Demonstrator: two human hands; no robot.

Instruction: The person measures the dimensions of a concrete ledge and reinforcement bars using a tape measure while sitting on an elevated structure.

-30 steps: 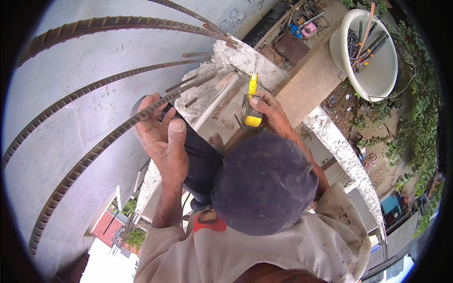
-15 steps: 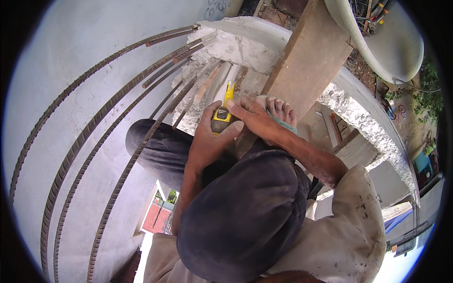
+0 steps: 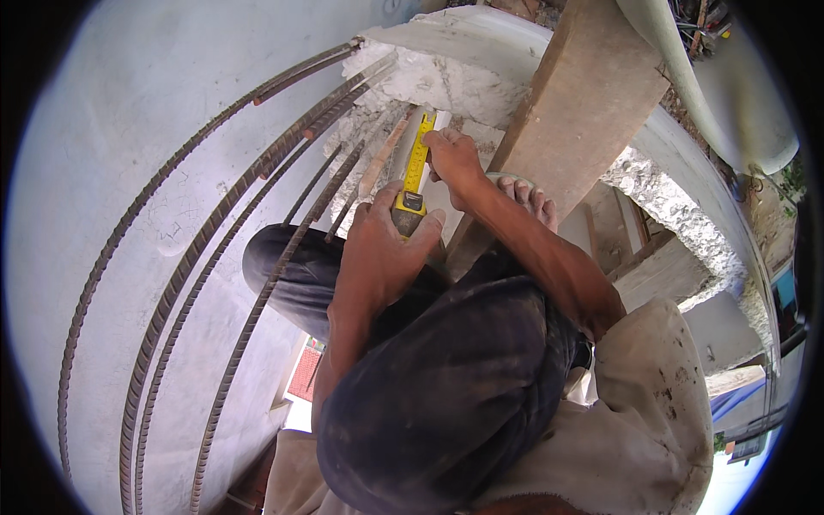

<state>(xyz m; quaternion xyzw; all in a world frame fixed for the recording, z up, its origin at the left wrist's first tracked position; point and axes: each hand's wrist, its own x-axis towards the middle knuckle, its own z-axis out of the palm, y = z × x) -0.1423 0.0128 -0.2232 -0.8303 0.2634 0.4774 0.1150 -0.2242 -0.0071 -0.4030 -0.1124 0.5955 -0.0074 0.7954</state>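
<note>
A yellow and black tape measure (image 3: 410, 206) sits in my left hand (image 3: 378, 249), with the fingers and thumb wrapped round its case. Its yellow blade (image 3: 415, 168) reaches away from me, out over a pale surface. My right hand (image 3: 455, 165) pinches the blade's edge near the far end, the fingers curled. Just beyond the blade lies rough, broken white concrete (image 3: 446, 81). My sandalled foot (image 3: 525, 196) rests to the right of my right wrist, beside a wooden plank (image 3: 584, 94).
Several bent ribbed steel bars (image 3: 184, 219) arc along the left, their ends near my left hand. A pale wall (image 3: 112, 129) stands behind them. Broken concrete edging (image 3: 678, 215) curves along the right. My dark-trousered knee (image 3: 438, 386) fills the lower middle.
The blade has been drawn further out of the case. My right hand has moved away from the case, toward the concrete; my left hand still holds the tape measure.
</note>
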